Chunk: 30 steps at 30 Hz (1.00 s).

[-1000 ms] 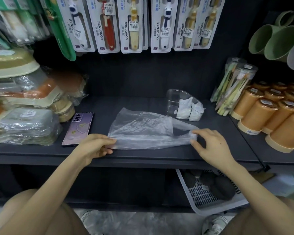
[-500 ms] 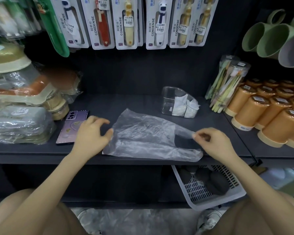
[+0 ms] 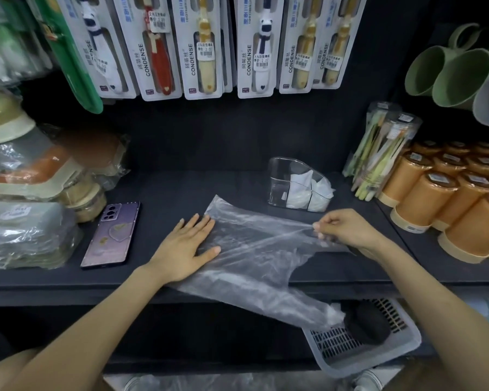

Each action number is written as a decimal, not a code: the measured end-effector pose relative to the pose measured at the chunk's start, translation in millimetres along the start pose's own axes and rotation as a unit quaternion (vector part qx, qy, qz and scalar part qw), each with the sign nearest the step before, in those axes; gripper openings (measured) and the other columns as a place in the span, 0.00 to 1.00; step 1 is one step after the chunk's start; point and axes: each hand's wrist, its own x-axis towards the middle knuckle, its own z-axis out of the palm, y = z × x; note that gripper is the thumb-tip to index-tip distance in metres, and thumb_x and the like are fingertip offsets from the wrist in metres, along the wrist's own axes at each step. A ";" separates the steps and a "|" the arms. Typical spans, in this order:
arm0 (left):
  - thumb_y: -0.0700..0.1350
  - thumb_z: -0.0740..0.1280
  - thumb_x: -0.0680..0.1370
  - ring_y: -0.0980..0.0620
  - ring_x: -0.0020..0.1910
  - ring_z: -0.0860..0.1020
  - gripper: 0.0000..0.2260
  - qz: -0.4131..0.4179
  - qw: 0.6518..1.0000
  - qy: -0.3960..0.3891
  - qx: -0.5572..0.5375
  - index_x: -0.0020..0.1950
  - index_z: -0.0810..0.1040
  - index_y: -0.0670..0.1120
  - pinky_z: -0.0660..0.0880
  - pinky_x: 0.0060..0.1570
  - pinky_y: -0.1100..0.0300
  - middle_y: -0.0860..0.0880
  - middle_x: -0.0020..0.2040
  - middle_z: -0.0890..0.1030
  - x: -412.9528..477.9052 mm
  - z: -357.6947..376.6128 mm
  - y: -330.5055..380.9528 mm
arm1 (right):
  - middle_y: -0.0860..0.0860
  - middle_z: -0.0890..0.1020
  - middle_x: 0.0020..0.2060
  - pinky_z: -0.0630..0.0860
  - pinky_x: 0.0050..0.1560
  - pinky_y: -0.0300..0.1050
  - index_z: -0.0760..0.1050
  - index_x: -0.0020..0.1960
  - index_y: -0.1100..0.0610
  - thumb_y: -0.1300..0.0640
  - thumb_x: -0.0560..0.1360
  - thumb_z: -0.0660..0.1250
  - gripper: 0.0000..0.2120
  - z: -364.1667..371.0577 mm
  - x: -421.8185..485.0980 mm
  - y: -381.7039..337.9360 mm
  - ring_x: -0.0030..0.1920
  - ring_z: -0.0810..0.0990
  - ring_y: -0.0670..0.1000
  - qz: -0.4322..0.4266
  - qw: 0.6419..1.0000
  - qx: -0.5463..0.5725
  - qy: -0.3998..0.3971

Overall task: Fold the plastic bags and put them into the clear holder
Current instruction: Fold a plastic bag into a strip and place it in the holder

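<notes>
Nearest the viewer, below the shelf's front edge, a white slotted basket (image 3: 364,359) holds a dark rounded object (image 3: 370,323). One loose end of the plastic bag (image 3: 251,249) hangs over the shelf edge toward it.

On the dark shelf (image 3: 181,187), the rest of the bag lies spread out, thin, translucent and creased. The left grip (image 3: 185,248) is spread flat, fingers straight, and presses the bag's left portion against the shelf. The right grip (image 3: 350,230) pinches a strip of the bag's right side between thumb and fingertips. It holds this strip raised just above the shelf, so the film between the two hands looks taut.

Left of the bag, and apart from it, lies a purple phone (image 3: 110,235).

Behind the bag, near the right grip but not touching it, stands the clear holder (image 3: 277,176). Inside it are white folded bags (image 3: 299,190), which appear to be two bundles.

To the right stand orange cups (image 3: 446,204), and packaged toothbrushes (image 3: 203,43) hang above.

Status, as judged: part of the task is done, since folded bags sit in the holder. The present bag is at the flattening stage, with no fold visible. Folding it and placing it in the holder remain. Whether further bags wait cannot be told.
</notes>
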 end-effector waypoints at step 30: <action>0.77 0.26 0.61 0.54 0.78 0.44 0.53 -0.060 0.998 0.035 0.010 0.79 0.46 0.49 0.39 0.74 0.62 0.50 0.79 0.47 36.8 -0.6 -4.7 | 0.50 0.78 0.28 0.71 0.36 0.34 0.76 0.30 0.57 0.59 0.72 0.73 0.13 44.8 66.8 -49.2 0.30 0.74 0.43 -0.006 0.990 -0.121 -0.071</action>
